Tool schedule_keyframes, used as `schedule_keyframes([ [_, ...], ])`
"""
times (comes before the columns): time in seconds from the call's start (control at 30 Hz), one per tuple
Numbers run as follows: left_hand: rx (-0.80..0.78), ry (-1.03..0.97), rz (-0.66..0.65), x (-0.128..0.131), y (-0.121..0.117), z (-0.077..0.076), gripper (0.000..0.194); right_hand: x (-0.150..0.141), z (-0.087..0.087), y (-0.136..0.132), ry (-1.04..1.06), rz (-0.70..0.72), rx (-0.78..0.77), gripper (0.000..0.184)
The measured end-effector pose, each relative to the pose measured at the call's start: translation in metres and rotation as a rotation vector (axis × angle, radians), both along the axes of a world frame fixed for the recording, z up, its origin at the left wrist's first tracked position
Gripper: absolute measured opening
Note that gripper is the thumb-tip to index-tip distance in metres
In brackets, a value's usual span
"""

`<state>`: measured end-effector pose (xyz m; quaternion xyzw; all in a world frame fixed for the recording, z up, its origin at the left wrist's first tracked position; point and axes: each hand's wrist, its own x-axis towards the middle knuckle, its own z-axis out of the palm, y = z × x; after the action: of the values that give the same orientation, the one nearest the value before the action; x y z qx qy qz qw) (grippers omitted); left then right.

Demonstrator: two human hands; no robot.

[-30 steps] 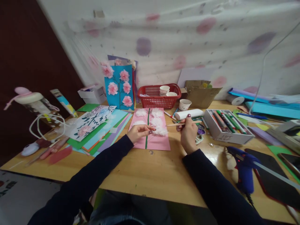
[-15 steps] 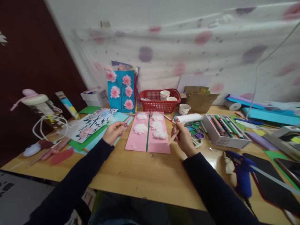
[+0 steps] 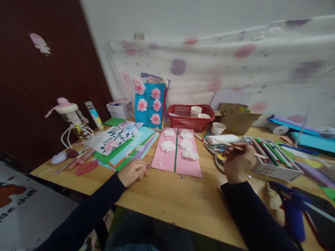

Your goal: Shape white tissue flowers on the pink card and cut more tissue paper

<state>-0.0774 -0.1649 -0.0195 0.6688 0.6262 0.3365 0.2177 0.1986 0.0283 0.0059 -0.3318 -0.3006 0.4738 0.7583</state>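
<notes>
My right hand (image 3: 239,162) is raised at the right, its fingers closed round a thin wooden stick (image 3: 222,142) that slants past both sides of the hand. My left hand (image 3: 134,171) rests low at the near left corner of a pink card (image 3: 188,168). Its fingers are curled in, and what they hold, if anything, is hidden. On the card a green stem line (image 3: 176,150) runs down the middle, with fluffy white tissue flowers (image 3: 167,146) on either side. A small pale scrap (image 3: 160,166) lies at its lower left.
A white box of markers (image 3: 274,170) and a blue glue gun (image 3: 293,209) lie to the right, scissors (image 3: 218,164) beside my right hand. Behind stand a red basket (image 3: 188,123), a paper cup (image 3: 218,128) and a blue flower card (image 3: 142,116). Coloured papers (image 3: 141,136) lie left.
My right hand has moved right, away from the card, with the stick now lying flatter. My left hand has come down to the tabletop and curled. The view has swung left.
</notes>
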Motion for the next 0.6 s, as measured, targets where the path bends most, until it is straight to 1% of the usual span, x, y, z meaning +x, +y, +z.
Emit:
schedule_keyframes([
  [0.03,0.017,0.055,-0.038,0.001,0.003,0.000,0.046,0.002,0.002,0.001,0.027,0.001,-0.019,0.023],
  [0.07,0.041,0.095,-0.056,-0.001,0.007,0.001,0.040,0.003,0.003,0.002,0.045,0.006,-0.034,0.023],
  [0.1,0.071,0.117,-0.047,-0.005,0.013,0.002,0.029,0.004,0.003,0.002,0.054,0.014,-0.045,0.024],
  [0.13,0.102,0.121,-0.007,-0.013,0.019,0.005,0.018,0.005,0.002,0.003,0.056,0.025,-0.051,0.024],
  [0.17,0.127,0.110,0.049,-0.022,0.025,0.007,0.017,0.004,0.001,0.003,0.055,0.035,-0.053,0.024],
  [0.2,0.132,0.087,0.128,-0.033,0.032,0.009,0.021,0.003,0.000,0.003,0.050,0.049,-0.055,0.024],
  [0.23,0.117,0.075,0.243,-0.045,0.039,0.011,0.024,0.002,-0.001,0.003,0.046,0.059,-0.056,0.024],
  [0.27,0.119,0.098,0.388,-0.055,0.046,0.012,0.027,0.001,-0.002,0.003,0.043,0.068,-0.056,0.024],
  [0.3,0.114,0.143,0.500,-0.065,0.052,0.012,0.026,-0.001,-0.002,0.002,0.041,0.078,-0.057,0.023],
  [0.37,0.099,0.200,0.600,-0.077,0.062,0.009,0.016,-0.003,-0.002,0.001,0.038,0.105,-0.063,0.022],
  [0.43,0.078,0.225,0.630,-0.082,0.066,0.002,0.008,-0.004,-0.003,0.000,0.035,0.129,-0.073,0.021],
  [0.53,0.062,0.216,0.643,-0.082,0.067,-0.006,0.013,-0.004,-0.005,0.000,0.024,0.156,-0.087,0.020],
  [0.6,0.077,0.187,0.617,-0.080,0.066,-0.007,0.014,-0.005,-0.006,-0.001,0.011,0.166,-0.088,0.019],
])
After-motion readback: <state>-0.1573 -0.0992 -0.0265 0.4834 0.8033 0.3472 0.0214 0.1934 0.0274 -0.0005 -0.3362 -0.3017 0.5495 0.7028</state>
